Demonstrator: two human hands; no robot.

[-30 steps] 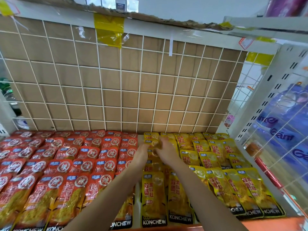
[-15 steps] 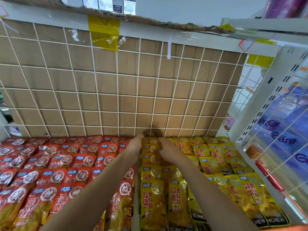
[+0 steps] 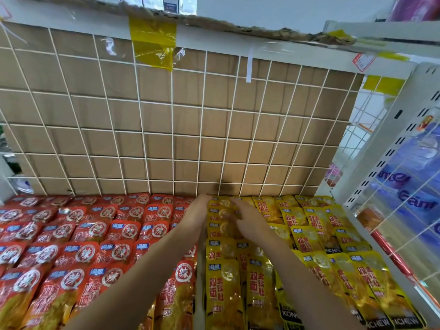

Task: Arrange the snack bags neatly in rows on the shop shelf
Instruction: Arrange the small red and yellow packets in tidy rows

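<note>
Overlapping rows of yellow snack bags [image 3: 225, 289] fill the right half of the shelf, and rows of red snack bags [image 3: 71, 246] fill the left half. Both my arms reach to the back of the leftmost yellow row. My left hand [image 3: 196, 216] lies along the left edge of that row, at the gap between red and yellow, fingers straight against the bags. My right hand [image 3: 247, 216] rests flat on the back yellow bags [image 3: 220, 206], fingers stretched towards the wire back. Neither hand lifts a bag.
A white wire grid backed with brown cardboard [image 3: 166, 129] closes the back of the shelf. A white perforated upright [image 3: 381, 144] and a wire side panel [image 3: 409, 210] with blue packs behind it bound the right side. An upper shelf edge [image 3: 214, 32] runs overhead.
Both hands have moved from the middle of the yellow row to its back end by the grid. The view has come closer to the shelf.
</note>
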